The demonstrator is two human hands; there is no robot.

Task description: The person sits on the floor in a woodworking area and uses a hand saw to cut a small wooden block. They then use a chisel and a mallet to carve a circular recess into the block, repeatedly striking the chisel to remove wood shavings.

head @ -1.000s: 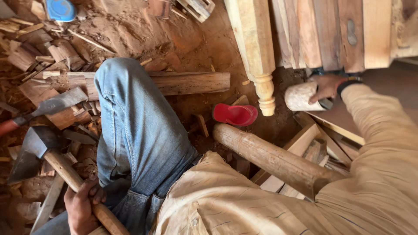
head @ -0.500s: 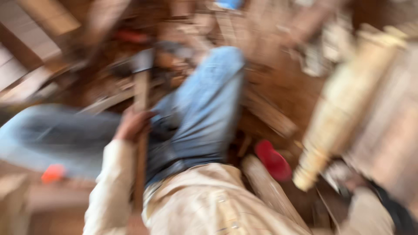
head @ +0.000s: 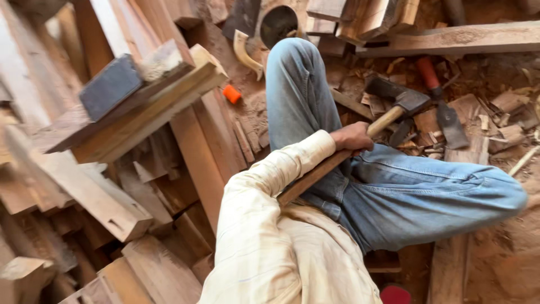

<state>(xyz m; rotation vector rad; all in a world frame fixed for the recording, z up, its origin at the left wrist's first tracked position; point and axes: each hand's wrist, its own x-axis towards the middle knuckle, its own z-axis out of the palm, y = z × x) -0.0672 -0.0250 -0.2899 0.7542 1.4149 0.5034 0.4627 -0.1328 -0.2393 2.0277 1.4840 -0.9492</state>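
Swung leftward since earlier, view shows left hand closed around adze handle across lap, right hand unseen

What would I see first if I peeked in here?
First, the left hand gripping the wooden handle of an axe across the lap, its dark head lying among wood chips. Blue jeans fill the middle. At left leans a big stack of planks, with a small orange thing on the ground beside it.
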